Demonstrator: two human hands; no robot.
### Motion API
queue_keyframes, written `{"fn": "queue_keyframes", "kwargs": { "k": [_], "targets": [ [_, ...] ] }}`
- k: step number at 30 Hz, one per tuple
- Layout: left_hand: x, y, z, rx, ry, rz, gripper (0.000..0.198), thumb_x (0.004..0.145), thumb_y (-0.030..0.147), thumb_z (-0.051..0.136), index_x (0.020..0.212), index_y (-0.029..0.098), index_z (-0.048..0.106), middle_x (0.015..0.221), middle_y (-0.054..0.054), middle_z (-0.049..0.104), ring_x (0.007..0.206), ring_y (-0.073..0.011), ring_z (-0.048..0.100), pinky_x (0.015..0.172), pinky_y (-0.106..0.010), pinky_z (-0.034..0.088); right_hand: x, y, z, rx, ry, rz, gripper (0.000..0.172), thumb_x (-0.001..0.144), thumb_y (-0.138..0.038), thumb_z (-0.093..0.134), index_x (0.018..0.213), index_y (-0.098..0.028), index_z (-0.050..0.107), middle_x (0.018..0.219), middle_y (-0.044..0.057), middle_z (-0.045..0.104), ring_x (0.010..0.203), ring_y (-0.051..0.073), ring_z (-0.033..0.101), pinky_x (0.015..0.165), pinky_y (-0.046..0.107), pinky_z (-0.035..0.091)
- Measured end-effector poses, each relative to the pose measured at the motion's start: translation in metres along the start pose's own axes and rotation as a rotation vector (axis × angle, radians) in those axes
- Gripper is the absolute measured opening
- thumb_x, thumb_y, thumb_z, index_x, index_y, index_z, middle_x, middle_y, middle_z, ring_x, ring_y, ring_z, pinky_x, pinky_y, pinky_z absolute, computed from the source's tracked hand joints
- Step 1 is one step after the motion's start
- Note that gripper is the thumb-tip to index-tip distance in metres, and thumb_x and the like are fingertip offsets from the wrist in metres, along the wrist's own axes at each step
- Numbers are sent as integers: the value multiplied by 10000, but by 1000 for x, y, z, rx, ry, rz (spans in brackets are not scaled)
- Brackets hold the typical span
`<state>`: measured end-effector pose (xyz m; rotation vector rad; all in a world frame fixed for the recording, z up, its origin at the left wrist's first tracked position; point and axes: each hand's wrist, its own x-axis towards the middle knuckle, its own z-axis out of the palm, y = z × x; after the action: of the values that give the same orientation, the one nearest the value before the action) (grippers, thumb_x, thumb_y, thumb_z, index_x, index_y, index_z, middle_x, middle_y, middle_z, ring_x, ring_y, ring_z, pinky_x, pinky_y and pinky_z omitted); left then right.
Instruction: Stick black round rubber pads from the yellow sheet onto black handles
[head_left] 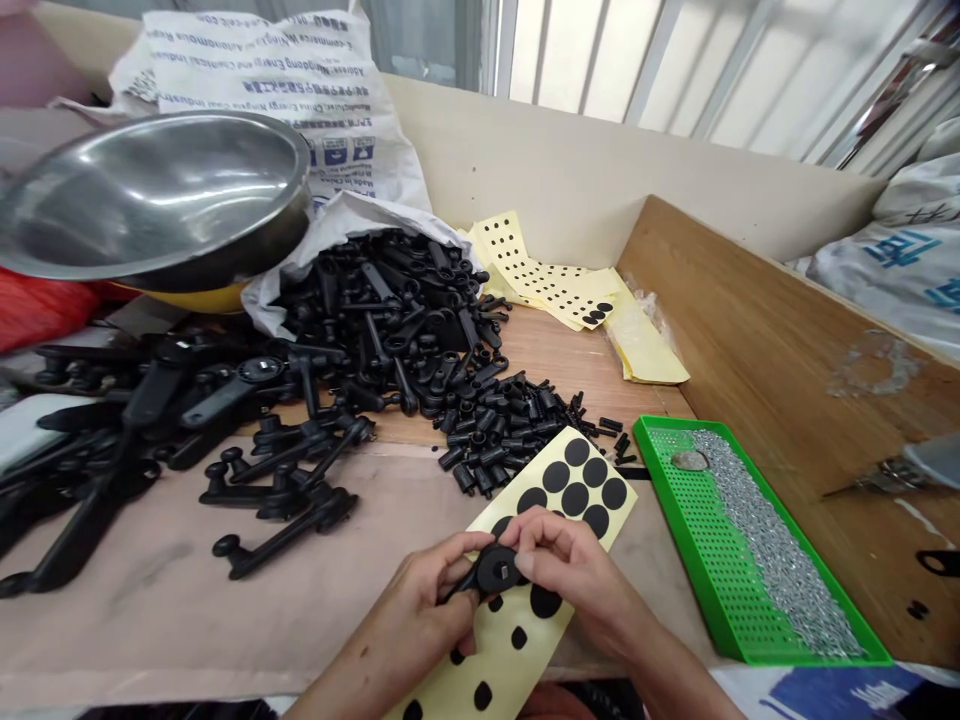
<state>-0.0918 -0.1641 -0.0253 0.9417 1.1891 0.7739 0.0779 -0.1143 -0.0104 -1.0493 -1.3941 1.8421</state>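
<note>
My left hand (442,595) grips a black plastic crank handle (496,570) by its arm, with the round end facing up. The fingers of my right hand (559,560) are pinched at the right edge of that round end; whatever lies between them is too small to make out. Under both hands lies a yellow sheet (517,650) with large round black stickers and some smaller black dots. Beyond it is a heap of short black cylinders (502,425). Several finished-looking black cranks (289,480) rest on the table to the left.
A white sack (262,300) spills black cranks at the back. A steel bowl (165,190) stands back left. To the right are a green tray (686,540) holding small metal screws and a wooden board (780,400). More dotted yellow sheets (645,345) lie behind.
</note>
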Motion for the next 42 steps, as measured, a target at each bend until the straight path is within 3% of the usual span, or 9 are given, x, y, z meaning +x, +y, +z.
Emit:
{"fn": "queue_keyframes", "kwargs": {
  "k": [21, 31, 38, 42],
  "targets": [
    [-4, 11, 1, 44, 13, -50, 507, 682, 291, 525, 1146, 89, 503, 612, 41, 578, 478, -100, 511, 512, -231, 353, 2, 7, -2, -36, -26, -19, 133, 664, -253, 610, 610, -177, 515, 848, 41, 542, 764, 159, 490, 659, 255, 376],
    [-3, -1, 0, 77, 10, 7, 456, 766, 382, 538, 1124, 106, 485, 678, 14, 572, 483, -95, 485, 509, -235, 361, 1, 10, -2, -43, -13, -13, 118, 673, -251, 604, 622, -177, 528, 833, 32, 547, 760, 155, 502, 642, 249, 385],
    [-2, -7, 1, 85, 101, 33, 362, 779, 465, 553, 967, 155, 556, 516, 85, 421, 423, -96, 459, 435, -201, 344, 1, 12, 1, -96, -25, -69, 97, 670, -207, 585, 603, -181, 520, 795, 25, 540, 726, 145, 504, 618, 242, 397],
    [-5, -10, 3, 84, 151, 48, 448, 759, 509, 583, 1016, 142, 580, 557, 57, 490, 429, -89, 454, 435, -197, 359, -3, 9, -2, -109, -44, -81, 102, 708, -236, 606, 635, -168, 585, 802, 37, 579, 758, 156, 531, 657, 252, 410]
  ]
}}
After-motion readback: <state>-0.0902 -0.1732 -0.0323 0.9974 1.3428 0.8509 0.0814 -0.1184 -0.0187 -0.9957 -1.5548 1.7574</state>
